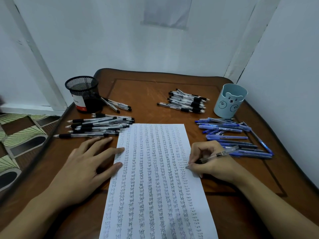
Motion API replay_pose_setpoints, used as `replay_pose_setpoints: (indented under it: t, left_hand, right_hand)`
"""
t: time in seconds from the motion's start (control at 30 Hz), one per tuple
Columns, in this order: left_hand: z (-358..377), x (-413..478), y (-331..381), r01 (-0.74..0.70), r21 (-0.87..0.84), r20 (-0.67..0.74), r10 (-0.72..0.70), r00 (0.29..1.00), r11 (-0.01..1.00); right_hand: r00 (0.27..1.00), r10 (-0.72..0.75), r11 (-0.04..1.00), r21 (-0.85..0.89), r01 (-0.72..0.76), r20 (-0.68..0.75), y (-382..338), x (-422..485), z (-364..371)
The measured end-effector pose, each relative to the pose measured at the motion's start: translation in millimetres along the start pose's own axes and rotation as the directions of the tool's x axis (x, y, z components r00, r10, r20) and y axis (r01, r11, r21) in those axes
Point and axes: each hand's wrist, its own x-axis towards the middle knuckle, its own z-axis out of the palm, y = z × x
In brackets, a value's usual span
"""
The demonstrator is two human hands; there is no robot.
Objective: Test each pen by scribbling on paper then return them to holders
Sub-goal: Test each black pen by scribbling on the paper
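Paper (155,178) runs up the middle of the bench (155,87) from just under me, a thin white sheet packed with columns of the word "test", so only the narrow margin along its right edge has room for writing. My left hand (86,169) lies open and flat on the wood, two fingertips (120,150) over the sheet's left edge to keep so light a sheet from sliding. My right hand (212,163) is closed round a pen (217,155) with a clear barrel and a dark grip. I pinch it low in a writing hold, its tip touching the paper at that right-hand column. Black pens (96,125) of the same clear, rubber-gripped kind lie heaped just beyond my left hand. A second heap (186,101) lies farther back, and a few strays (117,105) lie beside the mesh holder (82,94). Blue pens (233,135), opaque and smooth, lie fanned just past my right hand, below the blue holder (229,100). I judge the colours are kept near the holder each returns to, though I cannot tell which heaps are tested. The mesh holder is round black wire with a red-and-white label, and the blue one is smooth pale plastic with a bear face. No pen sticks out of either. The bench is glossy brown wood, scratched, with a grooved border and rounded corners.
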Motion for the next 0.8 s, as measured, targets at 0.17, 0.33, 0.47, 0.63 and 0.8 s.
replay_pose_setpoints:
  t: [0.17, 0.33, 0.47, 0.63, 0.8]
  left_hand:
    - [-1.3, -0.5, 1.7, 0.006, -0.012, 0.005, -0.006, 1.0, 1.0]
    - [-1.5, -0.6, 2.3, 0.011, -0.008, 0.011, -0.011, 1.0, 1.0]
    - [-0.6, -0.9, 1.5, 0.009, -0.009, 0.005, -0.009, 1.0, 1.0]
    - [-0.1, -0.6, 0.8, 0.008, -0.009, -0.003, -0.008, 1.0, 1.0]
    - [0.3, -0.1, 0.4, 0.007, -0.006, -0.002, -0.007, 1.0, 1.0]
  right_hand:
    - [0.999, 0.036, 0.998, 0.051, -0.035, -0.012, -1.5, 0.9, 2.4]
    - [0.999, 0.022, 0.999, 0.044, -0.021, -0.025, -1.9, 0.3, 4.6]
    - [0.999, 0.033, 0.997, 0.064, -0.033, -0.012, -2.1, 1.3, 3.9]
    - [0.998, 0.061, 0.993, 0.106, -0.059, -0.02, -2.4, 0.6, 2.9]
    - [0.998, 0.057, 0.995, 0.08, -0.055, -0.028, -1.1, 1.4, 4.5]
